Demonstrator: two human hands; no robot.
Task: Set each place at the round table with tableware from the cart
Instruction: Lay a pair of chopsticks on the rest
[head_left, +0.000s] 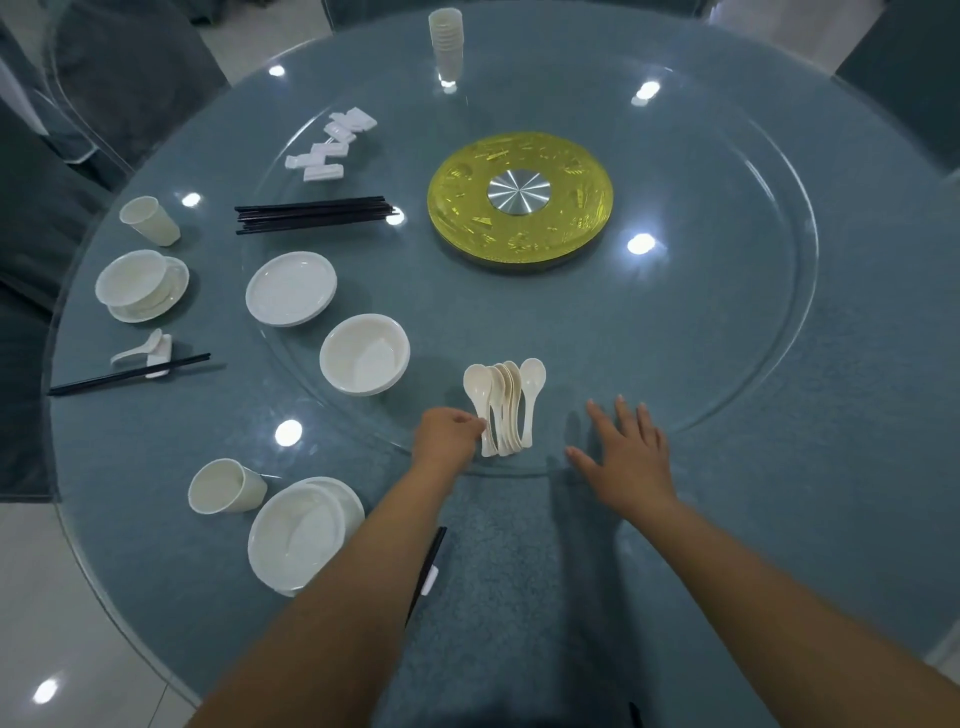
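Note:
Several cream spoons (506, 402) lie bunched on the glass turntable (727, 332). My left hand (449, 434) pinches the handle of the leftmost spoon. My right hand (626, 454) rests flat and spread on the turntable's near edge, to the right of the spoons. In front of me stand a cup (226, 487), a bowl on a plate (301, 535), and chopsticks on a rest (428, 574) partly hidden by my left arm. A full setting lies at the left: cup (150, 221), bowl on plate (140, 286), spoon and chopsticks on a rest (150, 358).
On the turntable lie stacked plates (291, 288), stacked bowls (363, 353), a bundle of black chopsticks (314, 214), white chopstick rests (332, 145), a stack of cups (447, 44) and a gold centre disc (519, 200). Covered chairs ring the table (857, 467).

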